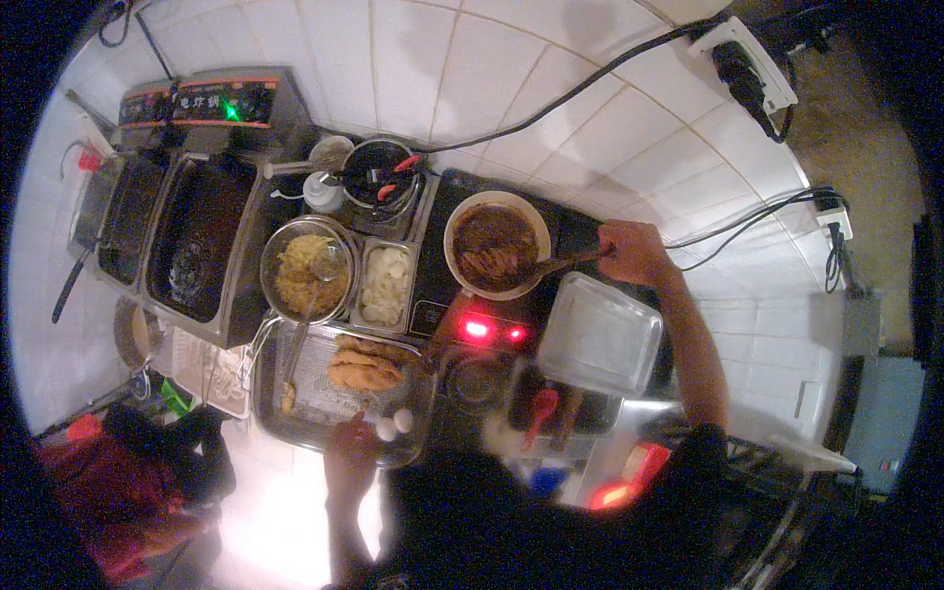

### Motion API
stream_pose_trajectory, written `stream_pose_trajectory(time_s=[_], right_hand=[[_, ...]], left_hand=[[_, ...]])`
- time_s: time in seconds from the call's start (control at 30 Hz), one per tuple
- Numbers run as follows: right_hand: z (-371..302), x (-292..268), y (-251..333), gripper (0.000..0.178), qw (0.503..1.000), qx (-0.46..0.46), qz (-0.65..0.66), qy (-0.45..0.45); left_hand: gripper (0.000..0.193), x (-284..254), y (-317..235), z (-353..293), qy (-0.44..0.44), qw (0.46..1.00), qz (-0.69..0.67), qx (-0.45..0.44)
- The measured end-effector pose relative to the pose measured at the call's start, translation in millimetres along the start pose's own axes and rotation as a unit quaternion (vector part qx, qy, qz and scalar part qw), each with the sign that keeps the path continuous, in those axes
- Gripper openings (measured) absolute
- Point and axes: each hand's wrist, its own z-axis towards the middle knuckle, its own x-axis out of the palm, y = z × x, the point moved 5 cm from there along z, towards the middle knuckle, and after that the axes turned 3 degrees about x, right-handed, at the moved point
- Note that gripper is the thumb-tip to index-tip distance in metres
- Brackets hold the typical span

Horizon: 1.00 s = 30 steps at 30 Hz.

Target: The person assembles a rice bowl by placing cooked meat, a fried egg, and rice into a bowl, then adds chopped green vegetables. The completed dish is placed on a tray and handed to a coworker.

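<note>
My right hand [631, 252] is closed round the handle of a brown wooden spoon [570, 262]. Its head dips into dark brown stew with chunks in a pale pot [449, 258], which stands on a black induction cooker [426, 285] with red lights. A brown pot handle [444, 332] points toward the near left. Lower left, my left hand [351, 450] is at the near rim of a metal tray [423, 433]; its fingers look loosely stretched, though blurred, and nothing shows in them. Golden fried cutlets [364, 366] and two white eggs [386, 428] are in the tray beside it.
A double deep fryer [202, 236] stands at left. Between it and the cooker are a bowl of shredded yellow food [295, 265], a pan of white pieces [385, 285] and a pot with red-handled utensils [379, 167]. A clear container [602, 334] sits below my right forearm. Cables [551, 108] cross the tiled wall.
</note>
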Motion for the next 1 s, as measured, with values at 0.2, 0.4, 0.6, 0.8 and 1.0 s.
stream_pose_trajectory(time_s=[0.2, 0.4, 0.6, 0.8, 1.0], right_hand=[[7, 6, -1, 0.020, 0.998, -0.028, 0.003, -0.060], [4, -17, 6, 0.022, 0.997, -0.034, 0.017, -0.062], [12, -1, 18, 0.021, 0.998, -0.049, 0.007, -0.024], [12, 1, 13, 0.021, 0.999, -0.017, 0.027, -0.019], [11, -14, 12, 0.021, 0.999, -0.007, -0.007, -0.031]], left_hand=[[0.030, 0, 0, -2, -0.015, 0.999, 0.033, 0.033], [0.024, -9, -5, -7, -0.035, 0.999, -0.016, -0.013], [0.031, -3, -1, -5, -0.026, 0.999, 0.029, 0.019], [0.036, -7, 7, -8, -0.021, 0.999, 0.024, 0.018], [0.038, -3, 14, -12, -0.047, 0.998, -0.029, -0.003]])
